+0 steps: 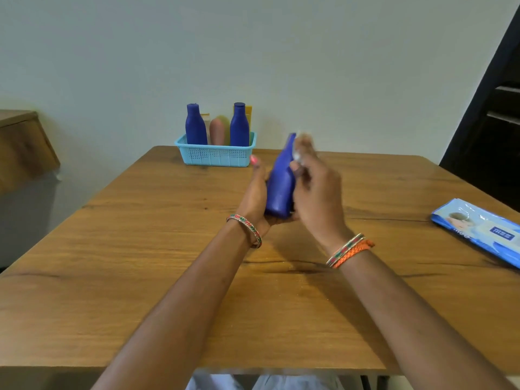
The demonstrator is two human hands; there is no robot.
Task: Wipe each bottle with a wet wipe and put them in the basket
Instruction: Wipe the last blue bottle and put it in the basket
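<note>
Holding a blue bottle (280, 187) above the middle of a wooden bench (140, 277), a person works on it with both bare hands. The left hand (257, 192) cups the bottle from the left and underneath, fingers curled round its base and lower body. The bottle's long axis tilts away from the person, base near and cap end pointing far and slightly right. The right hand (315, 190) comes in from the right, pinching a white wet wipe (299, 147) against the bottle's neck; that hand and the wipe are blurred, so the exact finger positions cannot be told. A light blue basket (215, 154) sits at the far edge of the bench, against the wall, far and slightly left of the held bottle. It already holds two upright blue bottles (196, 125) and some other containers between and behind them. A blue pack of wipes (478, 229) lies flat at the right edge of the bench, well apart from the hands. Judging from this, wiping is under way, and the bottle must next travel forward and a little left to the basket; the left hand, already bearing the bottle and on the basket's side, seems better placed to carry it.
</note>
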